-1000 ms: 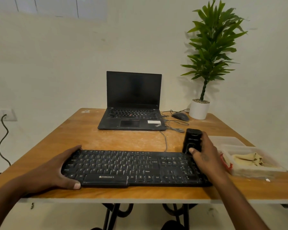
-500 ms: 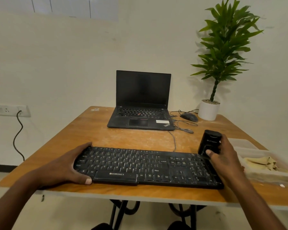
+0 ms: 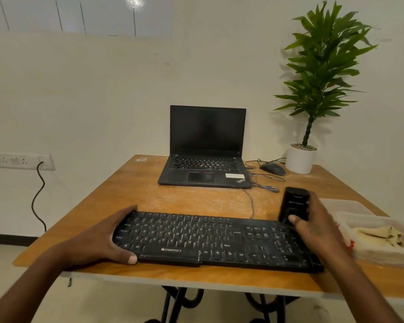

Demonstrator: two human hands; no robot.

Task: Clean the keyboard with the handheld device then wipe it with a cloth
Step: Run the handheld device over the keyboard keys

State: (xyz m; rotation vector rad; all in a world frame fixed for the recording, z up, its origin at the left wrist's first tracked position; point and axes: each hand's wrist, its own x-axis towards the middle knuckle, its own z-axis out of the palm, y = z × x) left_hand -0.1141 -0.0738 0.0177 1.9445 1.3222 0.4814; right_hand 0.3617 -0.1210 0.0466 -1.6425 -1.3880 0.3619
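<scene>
A black keyboard point(image 3: 210, 241) lies along the front edge of the wooden table point(image 3: 196, 199). My left hand point(image 3: 105, 238) grips its left end, fingers over the far edge and thumb on the near edge. My right hand point(image 3: 313, 224) holds a black handheld device point(image 3: 293, 201) upright over the keyboard's far right corner, with the thumb on its front face. A yellowish cloth point(image 3: 378, 236) lies in a clear plastic tray point(image 3: 373, 252) to the right of the keyboard.
A black laptop point(image 3: 205, 148) stands open at the back of the table. A mouse point(image 3: 272, 168) with loose cables and a potted plant point(image 3: 313, 94) sit at the back right. A cord hangs from a wall socket point(image 3: 25, 161) on the left.
The camera view has shifted to the left, so everything appears further right. Both hands keep their hold on the keyboard and the device.
</scene>
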